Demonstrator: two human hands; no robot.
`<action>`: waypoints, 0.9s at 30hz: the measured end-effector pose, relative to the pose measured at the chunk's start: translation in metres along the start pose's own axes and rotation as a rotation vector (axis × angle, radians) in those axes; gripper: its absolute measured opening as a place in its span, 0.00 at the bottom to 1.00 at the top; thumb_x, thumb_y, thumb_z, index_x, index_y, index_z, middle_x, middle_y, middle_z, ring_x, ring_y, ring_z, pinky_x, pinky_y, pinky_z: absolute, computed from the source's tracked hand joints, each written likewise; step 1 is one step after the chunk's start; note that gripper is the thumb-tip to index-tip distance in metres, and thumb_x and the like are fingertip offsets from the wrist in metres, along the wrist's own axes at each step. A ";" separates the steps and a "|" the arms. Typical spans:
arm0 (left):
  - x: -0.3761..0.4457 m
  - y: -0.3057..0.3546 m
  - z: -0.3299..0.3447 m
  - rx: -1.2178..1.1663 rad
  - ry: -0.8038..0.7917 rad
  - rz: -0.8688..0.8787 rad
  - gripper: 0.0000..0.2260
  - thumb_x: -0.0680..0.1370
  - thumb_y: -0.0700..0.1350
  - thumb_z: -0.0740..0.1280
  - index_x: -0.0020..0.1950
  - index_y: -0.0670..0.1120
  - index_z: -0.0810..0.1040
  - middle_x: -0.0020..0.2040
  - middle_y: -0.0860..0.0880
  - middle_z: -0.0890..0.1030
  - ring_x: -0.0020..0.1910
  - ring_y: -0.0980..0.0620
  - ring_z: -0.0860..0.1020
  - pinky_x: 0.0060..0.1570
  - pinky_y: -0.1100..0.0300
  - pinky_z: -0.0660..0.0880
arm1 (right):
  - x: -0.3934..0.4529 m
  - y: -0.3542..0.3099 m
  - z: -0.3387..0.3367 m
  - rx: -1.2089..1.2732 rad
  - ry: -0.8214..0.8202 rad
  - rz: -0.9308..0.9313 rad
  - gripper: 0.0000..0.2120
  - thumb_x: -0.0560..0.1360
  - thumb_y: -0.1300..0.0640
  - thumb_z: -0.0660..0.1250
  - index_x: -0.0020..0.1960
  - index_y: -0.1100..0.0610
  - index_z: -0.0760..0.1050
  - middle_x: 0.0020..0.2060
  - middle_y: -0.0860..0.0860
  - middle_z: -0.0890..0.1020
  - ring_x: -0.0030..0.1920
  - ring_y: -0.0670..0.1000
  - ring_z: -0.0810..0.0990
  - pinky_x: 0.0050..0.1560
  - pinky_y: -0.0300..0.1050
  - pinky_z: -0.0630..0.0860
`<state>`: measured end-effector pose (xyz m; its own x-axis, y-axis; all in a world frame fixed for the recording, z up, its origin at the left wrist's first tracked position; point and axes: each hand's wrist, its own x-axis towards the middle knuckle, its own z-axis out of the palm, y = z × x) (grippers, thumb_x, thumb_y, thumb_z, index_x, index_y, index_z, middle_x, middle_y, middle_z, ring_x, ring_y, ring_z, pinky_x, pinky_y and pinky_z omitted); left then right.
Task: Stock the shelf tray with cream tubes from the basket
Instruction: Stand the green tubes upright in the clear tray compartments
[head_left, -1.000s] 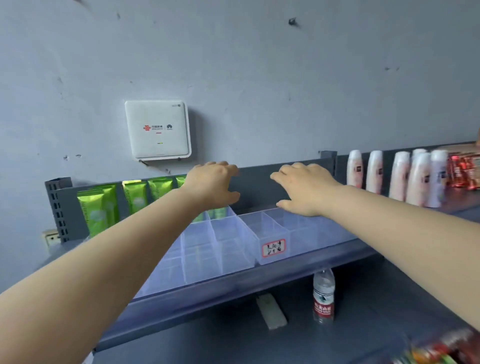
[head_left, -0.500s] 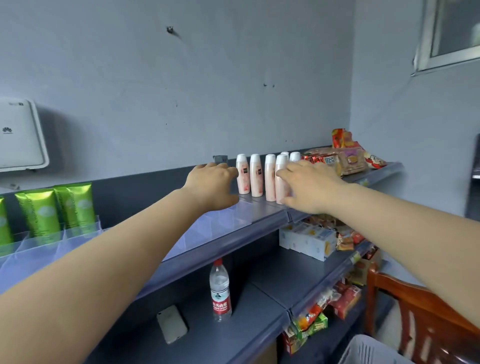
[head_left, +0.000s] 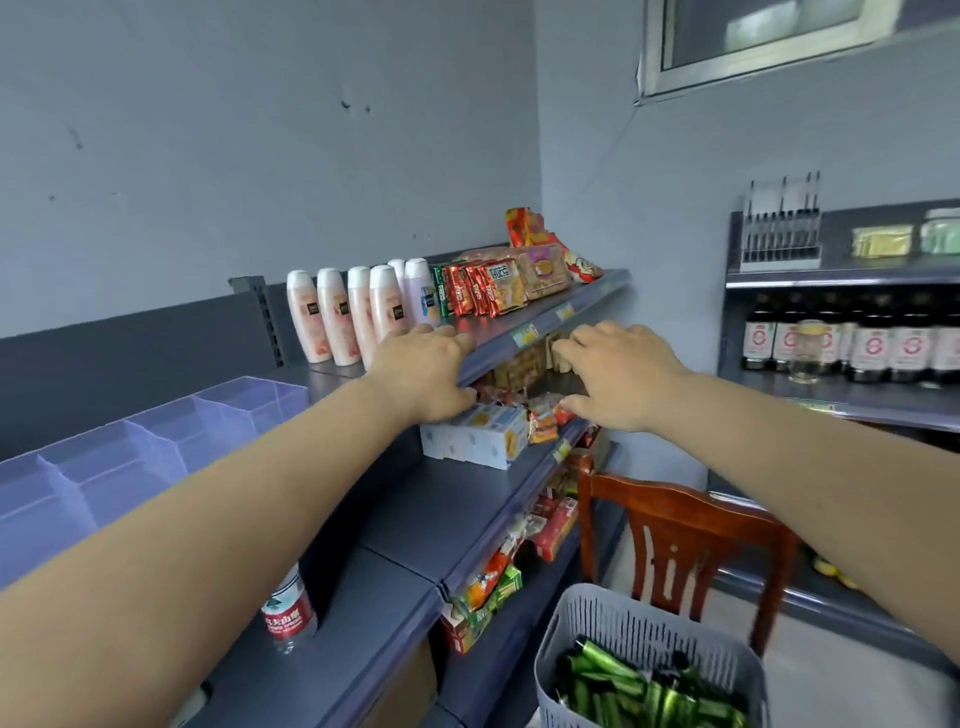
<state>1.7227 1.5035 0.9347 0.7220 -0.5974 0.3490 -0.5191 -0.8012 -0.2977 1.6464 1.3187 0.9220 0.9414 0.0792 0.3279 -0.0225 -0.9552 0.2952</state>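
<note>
Grey shop shelving all round, both arms out front with nothing in hand.

Left hand (head_left: 423, 371) and right hand (head_left: 618, 376) hang loose, fingers spread, gripping nothing, level with the middle shelf (head_left: 467, 499). Down below the right forearm sits the basket (head_left: 597, 634), full of green cream tubes (head_left: 639, 691) piled flat, long axes mostly running left-right and pointing every which way. Right hand looks nearer for the reach down. Off to the left, the clear shelf tray (head_left: 119, 457) waits, its visible compartments bare.
</note>
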 end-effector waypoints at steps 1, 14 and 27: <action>0.008 0.007 0.009 -0.013 -0.002 0.022 0.23 0.75 0.55 0.63 0.67 0.47 0.68 0.64 0.47 0.73 0.63 0.45 0.71 0.59 0.52 0.68 | -0.001 0.005 0.009 -0.004 -0.017 0.019 0.26 0.77 0.42 0.59 0.70 0.55 0.61 0.64 0.54 0.69 0.66 0.56 0.66 0.63 0.53 0.66; 0.091 0.093 0.172 -0.123 -0.208 0.361 0.24 0.76 0.53 0.62 0.70 0.46 0.66 0.66 0.47 0.71 0.66 0.44 0.68 0.63 0.51 0.64 | 0.009 0.045 0.168 0.049 -0.314 0.168 0.29 0.77 0.43 0.58 0.73 0.54 0.57 0.69 0.53 0.67 0.69 0.55 0.64 0.68 0.54 0.62; 0.105 0.171 0.376 -0.274 -0.568 0.592 0.21 0.75 0.53 0.63 0.66 0.47 0.69 0.60 0.47 0.74 0.59 0.45 0.73 0.55 0.51 0.69 | -0.022 0.032 0.358 0.277 -0.638 0.360 0.30 0.76 0.44 0.61 0.74 0.53 0.56 0.71 0.53 0.64 0.71 0.56 0.63 0.70 0.54 0.61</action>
<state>1.8811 1.3166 0.5866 0.3791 -0.8700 -0.3151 -0.9213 -0.3869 -0.0403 1.7456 1.1843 0.6031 0.9056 -0.3476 -0.2432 -0.3570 -0.9341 0.0059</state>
